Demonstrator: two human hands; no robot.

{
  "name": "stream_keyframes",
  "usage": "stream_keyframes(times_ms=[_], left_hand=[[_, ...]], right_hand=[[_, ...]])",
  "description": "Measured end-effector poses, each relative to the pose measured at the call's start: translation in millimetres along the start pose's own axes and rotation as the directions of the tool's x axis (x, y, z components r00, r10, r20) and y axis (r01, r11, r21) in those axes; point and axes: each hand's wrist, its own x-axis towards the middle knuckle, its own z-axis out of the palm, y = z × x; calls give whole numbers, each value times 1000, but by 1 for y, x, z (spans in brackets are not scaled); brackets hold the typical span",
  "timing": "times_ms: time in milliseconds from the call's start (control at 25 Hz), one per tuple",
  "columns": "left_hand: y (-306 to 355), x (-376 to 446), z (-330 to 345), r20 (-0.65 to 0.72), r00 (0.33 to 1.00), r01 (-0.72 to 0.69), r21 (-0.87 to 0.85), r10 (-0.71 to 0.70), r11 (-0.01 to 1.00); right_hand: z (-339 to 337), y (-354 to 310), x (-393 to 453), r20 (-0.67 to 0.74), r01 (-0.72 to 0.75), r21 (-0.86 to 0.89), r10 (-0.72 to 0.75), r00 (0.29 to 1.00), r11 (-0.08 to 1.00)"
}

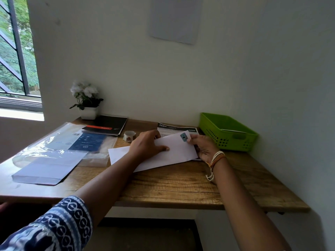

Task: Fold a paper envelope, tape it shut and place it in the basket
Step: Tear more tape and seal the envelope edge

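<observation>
Your left hand [146, 144] presses flat on the envelope [174, 151], your right hand [203, 145] pinches its taped end, basket [228, 133] just beyond that right hand.

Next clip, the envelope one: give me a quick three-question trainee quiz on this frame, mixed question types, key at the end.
1. True or false: the left hand lies flat on the white envelope.
2. Which side of the table holds the green basket? A) far left B) far right C) near edge, centre
3. Fill in: a small blue piece of tape sits at the envelope's edge near the ___ hand's fingertips.

Key: 1 true; 2 B; 3 right.
</observation>
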Motion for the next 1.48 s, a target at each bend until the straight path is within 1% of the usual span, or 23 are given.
stream_keyframes(times_ms=[40, 160, 200, 320, 400, 440, 520, 600, 640, 720, 760, 840, 880, 920, 960, 1000, 1120, 1240, 1320, 1400, 1480], left_hand=[[0, 0, 1, 2, 1000, -4, 3, 4, 1000], [1, 1, 4, 31, 999, -16, 15, 16, 1000], [1, 2, 5, 41, 999, -21, 15, 20, 1000], [0, 3, 2, 53, 998, -27, -1, 27, 1000], [-2, 3, -2, 24, 1000, -8, -45, 9, 999], [-3, 5, -3, -21, 999, 24, -82, -26, 996], [-3, 9, -6, -122, 980, 133, -169, -155, 977], [0, 15, -6, -157, 943, 256, -224, -294, 940], [3, 18, -6, -144, 926, 307, -254, -350, 917], [13, 26, -7, -94, 882, 395, -391, -463, 831], [18, 31, -7, -61, 849, 432, -492, -524, 756], [30, 36, -7, 61, 776, 488, -690, -628, 535], [38, 37, -6, 145, 746, 506, -758, -650, 412], [46, 38, -5, 221, 731, 517, -796, -645, 314], [56, 39, -3, 278, 736, 525, -810, -617, 261], [66, 40, 0, 319, 753, 530, -813, -576, 243], [95, 44, 8, 410, 796, 555, -788, -445, 266], [125, 50, 17, 503, 800, 592, -750, -326, 296], [146, 58, 24, 552, 783, 622, -710, -289, 329], [166, 68, 33, 564, 779, 627, -702, -273, 339], [183, 80, 43, 559, 784, 621, -707, -270, 338]], right_hand=[[1, 1, -1, -3, 5, -9, -5, 1000, 1000], [2, 7, 1, -45, 31, -111, -37, 998, 993], [2, 8, 3, -63, 39, -116, -46, 997, 992], [-1, 8, 7, -80, 54, -48, -58, 995, 997], [-2, 8, 7, -73, 87, -15, -88, 993, 996], [-1, 8, 6, -54, 98, -7, -98, 994, 995], [3, 9, 0, 39, 80, 25, -81, 996, 996], [9, 9, -5, 144, 31, 42, -37, 989, 999], [12, 8, -8, 180, 9, 53, -19, 983, 999], [15, 6, -14, 226, -7, 62, -7, 974, 998], [17, 5, -16, 235, -2, 55, -11, 972, 999], [17, 8, -20, 210, 30, 20, -33, 977, 999], [16, 9, -21, 169, 46, 3, -45, 985, 999], [14, 8, -23, 111, 59, -7, -57, 992, 998], [9, 4, -24, 49, 73, -17, -72, 996, 997], [2, -3, -24, -3, 92, -30, -92, 996, 995], [-31, -30, -19, -108, 135, -82, -143, 984, 988], [-69, -59, -11, -154, 119, -183, -148, 977, 976], [-92, -74, -3, -208, 102, -245, -155, 966, 964], [-115, -87, 8, -267, 68, -291, -150, 952, 954], [-133, -95, 21, -267, 25, -293, -107, 958, 956]])
